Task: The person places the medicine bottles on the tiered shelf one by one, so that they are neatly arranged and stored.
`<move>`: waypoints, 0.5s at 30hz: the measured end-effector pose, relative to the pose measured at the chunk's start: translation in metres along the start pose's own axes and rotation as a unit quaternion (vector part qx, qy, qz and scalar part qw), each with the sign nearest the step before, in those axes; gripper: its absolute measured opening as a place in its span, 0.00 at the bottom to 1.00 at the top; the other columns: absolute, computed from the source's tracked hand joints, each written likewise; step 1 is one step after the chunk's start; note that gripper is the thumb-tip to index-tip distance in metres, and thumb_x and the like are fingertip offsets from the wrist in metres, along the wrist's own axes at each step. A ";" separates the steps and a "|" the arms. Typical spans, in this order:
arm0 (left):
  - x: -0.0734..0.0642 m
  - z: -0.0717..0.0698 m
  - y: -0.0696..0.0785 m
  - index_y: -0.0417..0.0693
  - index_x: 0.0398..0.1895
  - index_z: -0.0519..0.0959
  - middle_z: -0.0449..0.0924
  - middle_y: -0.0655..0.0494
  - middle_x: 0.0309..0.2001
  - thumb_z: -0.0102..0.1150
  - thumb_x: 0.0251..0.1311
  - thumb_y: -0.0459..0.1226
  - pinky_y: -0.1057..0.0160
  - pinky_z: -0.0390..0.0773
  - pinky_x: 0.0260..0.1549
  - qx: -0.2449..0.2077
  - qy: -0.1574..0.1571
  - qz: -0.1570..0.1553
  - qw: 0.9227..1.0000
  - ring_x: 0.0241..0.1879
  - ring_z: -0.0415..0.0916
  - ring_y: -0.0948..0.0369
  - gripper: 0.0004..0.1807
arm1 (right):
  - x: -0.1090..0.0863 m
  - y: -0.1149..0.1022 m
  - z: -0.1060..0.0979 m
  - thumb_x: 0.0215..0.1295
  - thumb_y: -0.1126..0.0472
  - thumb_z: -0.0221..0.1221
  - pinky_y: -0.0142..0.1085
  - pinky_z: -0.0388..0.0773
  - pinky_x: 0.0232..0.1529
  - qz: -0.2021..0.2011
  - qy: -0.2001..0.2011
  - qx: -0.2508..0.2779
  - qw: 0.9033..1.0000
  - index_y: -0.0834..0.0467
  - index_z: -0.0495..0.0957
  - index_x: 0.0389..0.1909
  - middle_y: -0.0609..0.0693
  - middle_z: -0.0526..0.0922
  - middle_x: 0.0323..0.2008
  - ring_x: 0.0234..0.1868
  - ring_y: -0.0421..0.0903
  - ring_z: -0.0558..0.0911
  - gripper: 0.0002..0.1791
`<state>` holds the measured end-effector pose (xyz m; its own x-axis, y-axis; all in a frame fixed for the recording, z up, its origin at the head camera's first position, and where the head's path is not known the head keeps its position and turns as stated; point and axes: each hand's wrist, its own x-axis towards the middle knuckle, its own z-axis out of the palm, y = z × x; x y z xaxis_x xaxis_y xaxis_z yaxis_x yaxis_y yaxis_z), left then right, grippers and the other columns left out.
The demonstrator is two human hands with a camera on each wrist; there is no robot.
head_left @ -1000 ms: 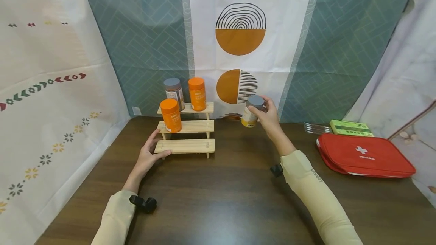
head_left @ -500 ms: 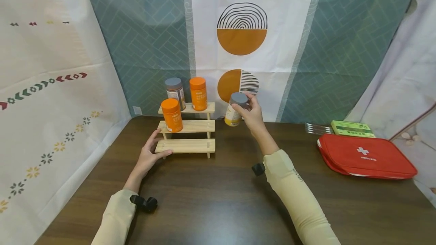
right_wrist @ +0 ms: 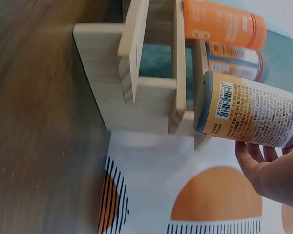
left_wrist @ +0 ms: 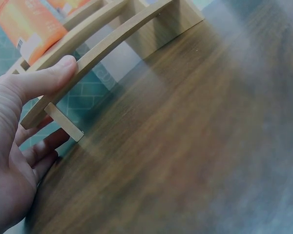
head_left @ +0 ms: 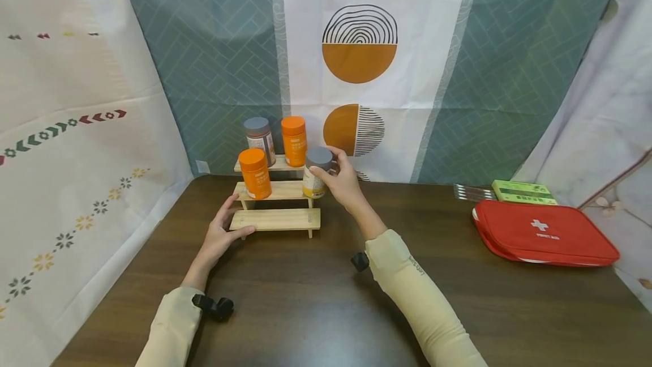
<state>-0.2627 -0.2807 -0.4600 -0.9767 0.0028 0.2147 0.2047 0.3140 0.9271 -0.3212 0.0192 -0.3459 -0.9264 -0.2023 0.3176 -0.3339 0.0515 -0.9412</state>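
A three-tier wooden shelf stand [head_left: 277, 219] stands at the left of the table. My left hand [head_left: 220, 235] grips its left end; in the left wrist view the thumb [left_wrist: 63, 68] lies on the lowest board, the fingers below. My right hand [head_left: 347, 186] holds a grey-lidded jar [head_left: 314, 177] with a white and yellow label at the right end of the middle tier. In the right wrist view, I cannot tell whether its base touches the board. An orange jar [head_left: 256, 174] stands on the middle tier's left; a grey-lidded jar [head_left: 261, 141] and another orange jar [head_left: 294, 141] occupy the top tier.
To the right lies a red first aid pouch [head_left: 545, 234]. Behind it are a green box [head_left: 523, 192] and a clear pack of thin sticks [head_left: 474, 192]. Patterned cloth [head_left: 229, 72] hangs close behind the stand, with white cloth [head_left: 91, 129] along the left side.
My right hand has carried the grey-lidded jar leftward, and lately lower, from beside the stand to the middle tier's right end. My left hand stays on the stand.
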 end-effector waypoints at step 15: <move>0.000 0.000 0.002 0.58 0.78 0.47 0.67 0.37 0.65 0.68 0.57 0.32 0.74 0.75 0.38 -0.002 -0.002 -0.004 1.000 0.48 0.69 0.74 0.51 | 0.011 -0.001 0.034 0.65 0.62 0.63 0.48 0.71 0.65 -0.026 -0.004 -0.011 1.000 0.60 0.61 0.68 0.62 0.69 0.62 0.61 0.57 0.73 0.33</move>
<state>-0.2619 -0.2799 -0.4583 -0.9784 0.0040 0.2067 0.1977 0.3108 0.9297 -0.3252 -0.0165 -0.3456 -0.9062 -0.2136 0.3650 -0.3855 0.0622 -0.9206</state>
